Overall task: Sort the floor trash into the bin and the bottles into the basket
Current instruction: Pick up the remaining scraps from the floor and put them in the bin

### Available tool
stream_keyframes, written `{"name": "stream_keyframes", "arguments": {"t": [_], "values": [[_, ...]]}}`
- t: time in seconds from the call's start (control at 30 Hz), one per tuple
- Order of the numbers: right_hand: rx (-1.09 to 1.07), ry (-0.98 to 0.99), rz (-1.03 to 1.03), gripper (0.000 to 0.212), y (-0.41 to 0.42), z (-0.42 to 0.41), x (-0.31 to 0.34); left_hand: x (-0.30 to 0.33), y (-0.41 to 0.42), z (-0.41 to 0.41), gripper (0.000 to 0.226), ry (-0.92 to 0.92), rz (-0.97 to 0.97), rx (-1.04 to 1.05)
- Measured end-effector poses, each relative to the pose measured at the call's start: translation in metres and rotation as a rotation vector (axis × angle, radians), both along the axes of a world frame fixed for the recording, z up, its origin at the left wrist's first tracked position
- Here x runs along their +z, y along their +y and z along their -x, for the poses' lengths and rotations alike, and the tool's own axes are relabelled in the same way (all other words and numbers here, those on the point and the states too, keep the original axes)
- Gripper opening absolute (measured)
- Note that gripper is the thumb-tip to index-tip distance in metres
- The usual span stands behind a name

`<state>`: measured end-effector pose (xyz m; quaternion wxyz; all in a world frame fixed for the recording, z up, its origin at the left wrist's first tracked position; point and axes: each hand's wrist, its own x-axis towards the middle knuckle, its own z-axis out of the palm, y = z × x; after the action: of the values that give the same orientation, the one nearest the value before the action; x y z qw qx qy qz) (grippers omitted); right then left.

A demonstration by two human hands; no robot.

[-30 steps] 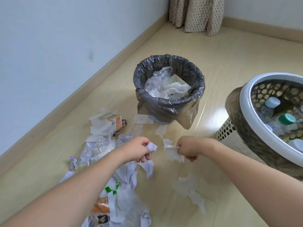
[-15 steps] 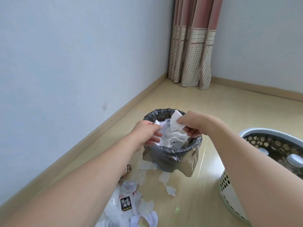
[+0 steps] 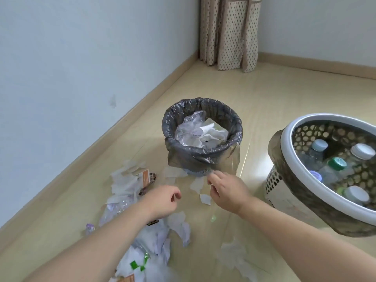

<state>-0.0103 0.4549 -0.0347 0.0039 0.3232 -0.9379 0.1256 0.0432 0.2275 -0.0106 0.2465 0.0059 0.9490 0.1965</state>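
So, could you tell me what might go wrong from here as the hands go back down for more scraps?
1. The small paper scrap under the right hand lies flat on the floor, so a pinch may slip off it.
2. The bin is light and close; a knock from that hand could tip it.
3. The left hand hovers over mixed paper and clear plastic; a bottle hidden there could be binned by mistake.

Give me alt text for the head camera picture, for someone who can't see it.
Two bare, empty hands, left hand and right hand, reach down toward white paper scraps on the pale wooden floor, before a round bin lined with a grey plastic bag. At right, a white-rimmed brown perforated basket holds capped plastic bottles.
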Motion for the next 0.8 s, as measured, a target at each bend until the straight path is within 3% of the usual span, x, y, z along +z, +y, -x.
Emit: {"name": "stream_keyframes", "arguments": {"t": [0.1, 0.2, 0.3, 0.5, 0.57, 0.7, 0.8], "values": [[-0.152, -0.352, -0.225, 0.025, -0.001, -0.009, -0.037, -0.033, 0.015, -0.019, 0.045, -0.083, 0.131, -0.196], [-0.21, -0.562, -0.274, 0.035, -0.005, -0.016, -0.06, -0.057, 0.031, -0.037, 0.042, -0.082, 0.271, -0.333], [-0.141, -0.572, -0.38, 0.035, -0.011, -0.027, -0.078, -0.073, 0.036, -0.05, 0.03, -0.056, 0.413, -0.477], [-0.086, -0.511, -0.388, 0.026, -0.011, -0.033, -0.087, -0.085, 0.034, -0.062, 0.029, 0.099, 0.463, -0.647], [-0.082, -0.504, -0.389, 0.025, -0.011, -0.032, -0.085, -0.083, 0.037, -0.065, 0.017, 0.041, 0.399, -0.615], [-0.058, -0.555, -0.404, 0.027, -0.013, -0.024, -0.083, -0.078, 0.035, -0.065, 0.029, 0.019, 0.338, -0.381], [-0.039, -0.607, -0.396, 0.023, -0.015, -0.029, -0.081, -0.065, 0.028, -0.065, 0.025, 0.016, 0.249, -0.278]]}}
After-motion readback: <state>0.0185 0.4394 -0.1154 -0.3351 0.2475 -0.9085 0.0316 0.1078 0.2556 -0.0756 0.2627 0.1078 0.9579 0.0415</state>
